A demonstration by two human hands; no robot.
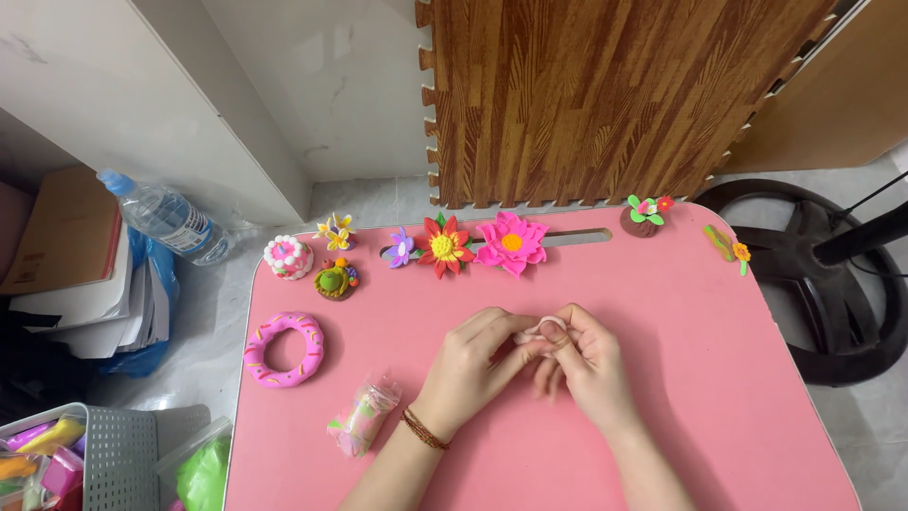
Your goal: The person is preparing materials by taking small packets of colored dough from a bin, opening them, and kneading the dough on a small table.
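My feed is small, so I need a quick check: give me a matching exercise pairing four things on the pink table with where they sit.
Things:
1. Pink clay ring
2. Big pink flower
3. Clear bag of clay
4. Pale clay strip

Places:
A. Pinched between the left hand and right hand
B. Far edge of the table, beside the red flower
C. Left side of the table, alone
D. Just left of the left wrist

Pairs: 1-C, 2-B, 3-D, 4-A
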